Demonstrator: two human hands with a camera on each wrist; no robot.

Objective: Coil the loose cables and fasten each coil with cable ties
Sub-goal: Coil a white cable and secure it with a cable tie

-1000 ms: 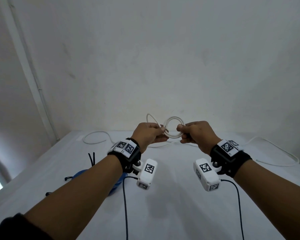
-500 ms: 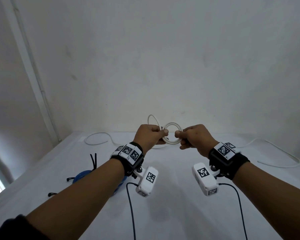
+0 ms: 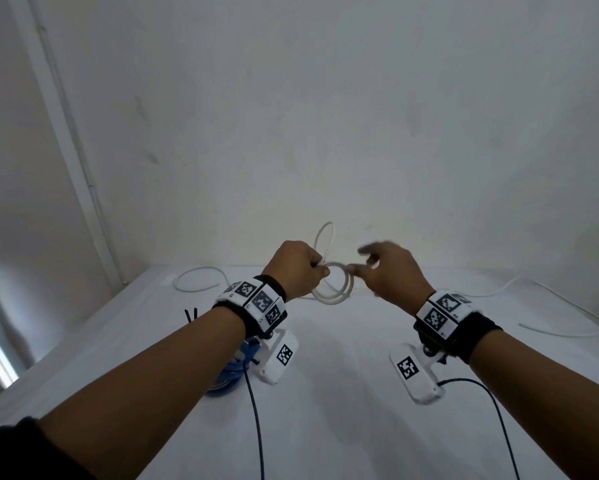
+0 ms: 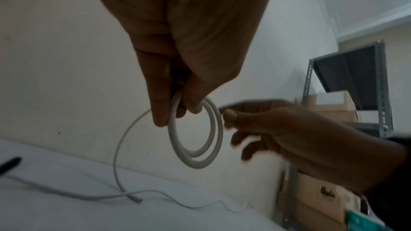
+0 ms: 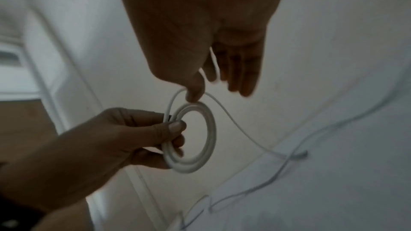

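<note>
A thin white cable is wound into a small coil [image 3: 331,301] held up above the white table [image 3: 325,427]. My left hand [image 3: 296,268] pinches the coil's left side between thumb and fingers; the left wrist view shows the rings [image 4: 195,164] hanging from that pinch. A spare loop [image 3: 325,237] stands up above the left hand. My right hand [image 3: 391,271] is just right of the coil, blurred, with its fingers spread. In the right wrist view its thumb tip [image 5: 195,96] touches the top of the coil [image 5: 212,133]. The loose remainder of the cable [image 3: 568,313] trails across the table.
A blue cable coil [image 3: 229,372] lies on the table under my left wrist, with black cable ties [image 3: 190,313] beside it. Another slack white loop [image 3: 194,289] lies at the back left. Black camera cords [image 3: 256,410] hang from both wrists. A metal shelf with boxes [image 4: 333,103] stands to the right.
My right hand has let go of the coil's right side and spread its fingers. The left hand keeps its hold, and the loop above it has grown taller.
</note>
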